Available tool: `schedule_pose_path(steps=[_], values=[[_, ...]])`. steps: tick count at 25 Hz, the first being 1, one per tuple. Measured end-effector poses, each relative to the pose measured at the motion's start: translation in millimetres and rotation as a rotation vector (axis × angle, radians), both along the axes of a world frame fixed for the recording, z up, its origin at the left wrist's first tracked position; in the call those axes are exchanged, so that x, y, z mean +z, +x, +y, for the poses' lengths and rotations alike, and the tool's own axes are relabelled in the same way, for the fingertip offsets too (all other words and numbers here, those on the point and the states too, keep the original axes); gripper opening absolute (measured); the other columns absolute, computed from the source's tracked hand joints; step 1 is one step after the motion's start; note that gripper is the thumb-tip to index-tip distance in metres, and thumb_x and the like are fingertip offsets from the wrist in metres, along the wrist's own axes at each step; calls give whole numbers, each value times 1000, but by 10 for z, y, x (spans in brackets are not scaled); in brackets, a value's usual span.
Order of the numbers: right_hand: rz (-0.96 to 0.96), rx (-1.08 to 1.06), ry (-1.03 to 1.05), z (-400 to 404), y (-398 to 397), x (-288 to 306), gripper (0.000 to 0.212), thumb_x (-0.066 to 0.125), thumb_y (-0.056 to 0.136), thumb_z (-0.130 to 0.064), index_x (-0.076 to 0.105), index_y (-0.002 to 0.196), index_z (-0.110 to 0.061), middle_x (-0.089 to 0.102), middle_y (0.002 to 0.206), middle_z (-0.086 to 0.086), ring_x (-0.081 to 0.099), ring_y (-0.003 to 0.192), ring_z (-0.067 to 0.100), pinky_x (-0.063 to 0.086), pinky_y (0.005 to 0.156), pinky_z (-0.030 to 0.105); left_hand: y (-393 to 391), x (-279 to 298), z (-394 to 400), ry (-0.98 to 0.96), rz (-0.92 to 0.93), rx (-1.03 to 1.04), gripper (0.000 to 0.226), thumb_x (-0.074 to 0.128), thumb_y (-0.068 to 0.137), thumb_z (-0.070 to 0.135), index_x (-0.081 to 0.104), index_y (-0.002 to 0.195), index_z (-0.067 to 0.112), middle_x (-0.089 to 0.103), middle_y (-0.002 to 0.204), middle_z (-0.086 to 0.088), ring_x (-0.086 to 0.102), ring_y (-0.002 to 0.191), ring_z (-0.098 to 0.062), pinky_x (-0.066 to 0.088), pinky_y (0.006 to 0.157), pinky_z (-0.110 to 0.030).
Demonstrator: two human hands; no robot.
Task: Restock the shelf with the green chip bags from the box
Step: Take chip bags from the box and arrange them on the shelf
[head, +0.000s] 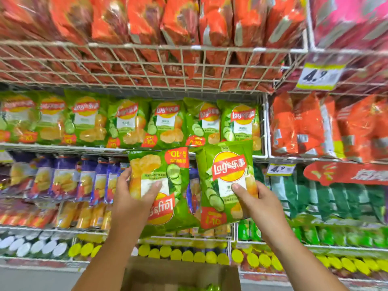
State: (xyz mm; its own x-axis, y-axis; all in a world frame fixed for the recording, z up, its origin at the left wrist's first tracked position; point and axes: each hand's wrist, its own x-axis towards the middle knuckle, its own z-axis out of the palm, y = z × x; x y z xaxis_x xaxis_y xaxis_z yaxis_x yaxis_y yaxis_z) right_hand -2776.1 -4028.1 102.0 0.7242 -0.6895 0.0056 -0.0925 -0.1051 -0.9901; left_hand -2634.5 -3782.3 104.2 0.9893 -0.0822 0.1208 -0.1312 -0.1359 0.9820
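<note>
My left hand (pixel 134 196) grips a green chip bag (pixel 165 171) that is turned upside down, thumb across its front. My right hand (pixel 255 201) grips a second green chip bag (pixel 225 164) held upright, thumb on its front. Both bags are raised just below and in front of the shelf (pixel 63 146) that carries a row of several matching green bags (pixel 165 122). The cardboard box (pixel 180 271) sits low at the bottom centre; a bit of green bag (pixel 201 288) shows inside it.
A white wire basket (pixel 147 66) of orange bags hangs above the green row. Orange bags (pixel 304 127) fill the bay to the right behind a wire divider. Purple and yellow bags (pixel 63 179) sit on the shelf below, dark green bags (pixel 336 198) at the right.
</note>
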Motion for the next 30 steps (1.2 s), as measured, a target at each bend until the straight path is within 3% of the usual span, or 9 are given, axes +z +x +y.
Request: schedule_pose_path(steps=[6,9,13,15,18,20,24,27,30], values=[[-88,-114,-32,39,302,476,17,77,88,-33,76,99,-20,79,88,-5,74,76,9,57,62,26,536,530,-141,-123,-66,-135,79,81,81,37,38,148,34,57,131,9,63,108,-14,50,76,-23],[-99,-202,-17,18,483,627,19,78,87,-33,77,99,-19,80,90,0,76,83,20,62,65,34,802,692,-178,-122,-83,-192,80,81,80,41,38,147,37,53,132,11,60,104,-8,47,84,-30],[-92,-276,-26,-161,693,738,20,79,86,-36,78,96,-20,79,89,-2,76,87,24,62,81,53,1086,830,-275,-97,-93,-235,75,81,80,41,41,143,36,54,125,12,56,92,2,44,77,-28],[-86,-278,-24,-284,784,765,21,80,85,-40,78,95,-21,79,90,0,76,86,25,62,80,55,1167,871,-349,-86,-94,-231,78,81,80,41,40,146,33,51,124,12,53,101,-8,42,80,-29],[-50,-297,-58,-540,927,774,26,78,85,-44,74,91,-18,78,92,2,74,87,24,62,79,46,1200,870,-487,-64,-81,-220,78,79,82,40,38,148,33,49,129,8,49,98,-8,40,66,-18],[-19,-323,-92,-728,1045,760,36,76,86,-48,70,100,-16,74,97,-3,70,89,18,57,80,34,1188,842,-575,-64,-68,-208,79,78,83,40,36,149,34,46,141,5,46,103,-10,38,64,-17],[29,-390,-177,-1052,1296,716,77,67,75,-77,63,127,-20,69,107,-8,64,103,20,49,89,37,1190,817,-731,-76,-42,-169,82,79,81,43,35,150,36,46,145,3,53,117,-17,44,83,-30],[118,-481,-255,-1164,1438,730,77,61,85,-72,55,139,-18,67,123,0,61,116,27,49,94,42,1146,787,-837,-99,-33,-154,80,78,83,40,34,150,36,46,128,11,59,91,-5,48,65,-24],[145,-562,-387,-1127,1490,725,68,55,84,-76,62,123,-21,69,103,-4,63,100,26,52,88,43,1093,793,-929,-66,-8,-123,79,79,81,44,35,147,39,48,128,11,62,88,-8,53,65,-30]])
